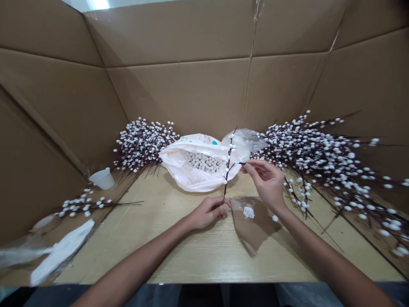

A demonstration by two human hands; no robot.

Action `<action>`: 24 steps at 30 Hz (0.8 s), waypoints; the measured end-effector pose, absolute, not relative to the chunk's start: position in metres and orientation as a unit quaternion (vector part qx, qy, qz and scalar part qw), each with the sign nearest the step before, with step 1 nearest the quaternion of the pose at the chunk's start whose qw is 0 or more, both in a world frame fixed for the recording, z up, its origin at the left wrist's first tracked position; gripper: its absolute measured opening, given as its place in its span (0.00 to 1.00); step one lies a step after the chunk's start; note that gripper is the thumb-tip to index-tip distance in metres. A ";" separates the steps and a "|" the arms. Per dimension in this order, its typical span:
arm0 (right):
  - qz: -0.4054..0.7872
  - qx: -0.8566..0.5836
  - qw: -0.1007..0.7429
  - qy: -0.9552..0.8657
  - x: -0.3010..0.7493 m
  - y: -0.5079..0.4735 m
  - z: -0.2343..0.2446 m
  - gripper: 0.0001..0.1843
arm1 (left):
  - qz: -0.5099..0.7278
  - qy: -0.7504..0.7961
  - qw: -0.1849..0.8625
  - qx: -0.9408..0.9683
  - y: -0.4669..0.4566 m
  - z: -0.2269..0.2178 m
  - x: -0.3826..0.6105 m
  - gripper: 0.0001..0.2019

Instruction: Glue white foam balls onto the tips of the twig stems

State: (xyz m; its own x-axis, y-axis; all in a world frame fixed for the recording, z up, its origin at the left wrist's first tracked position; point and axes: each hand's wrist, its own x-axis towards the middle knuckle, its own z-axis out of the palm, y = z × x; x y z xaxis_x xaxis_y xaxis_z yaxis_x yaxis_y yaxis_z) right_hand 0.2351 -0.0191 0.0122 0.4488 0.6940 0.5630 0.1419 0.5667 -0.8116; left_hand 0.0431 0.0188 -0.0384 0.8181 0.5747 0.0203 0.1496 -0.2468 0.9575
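My left hand (211,211) is closed round the lower stem of a dark twig (228,164) with several white berries, which stands nearly upright. In my right hand (266,180) a thin dark stick (242,163) is pinched between thumb and fingertips. Its tip meets or nearly meets a side shoot of the twig; I cannot tell which. Behind the twig lies an opened white plastic bag (191,182) full of loose white berries (204,162). Below my right hand, a brown cardboard piece (254,230) carries a white paste-like blob (248,212).
Bundles of white-berried branches lie at the left (143,140) and right (313,153). A white cup (102,178), loose berry sprigs (84,205), a tape roll (46,222) and a white strip (62,251) lie left. Cardboard walls (179,94) surround the wooden table (143,238).
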 end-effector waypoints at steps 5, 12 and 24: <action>0.185 -0.429 0.738 -0.487 0.235 -0.019 0.012 0.07 | 0.192 0.235 0.571 0.763 0.018 -0.037 0.044 0.20; 0.182 -0.429 0.743 -0.481 0.236 -0.019 0.013 0.08 | 0.189 0.233 0.557 0.775 0.018 -0.037 0.043 0.21; 0.171 -0.433 0.735 -0.493 0.237 -0.019 0.014 0.07 | 0.189 0.236 0.557 0.774 0.019 -0.038 0.043 0.21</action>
State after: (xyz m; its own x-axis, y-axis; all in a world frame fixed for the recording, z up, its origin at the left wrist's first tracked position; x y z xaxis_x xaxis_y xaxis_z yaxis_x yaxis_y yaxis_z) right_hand 0.2370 -0.0194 0.0135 0.4548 0.6788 0.5765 0.1762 0.5659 -0.8054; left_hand 0.0427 0.0190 -0.0377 0.8172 0.5755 0.0305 0.1541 -0.2693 0.9506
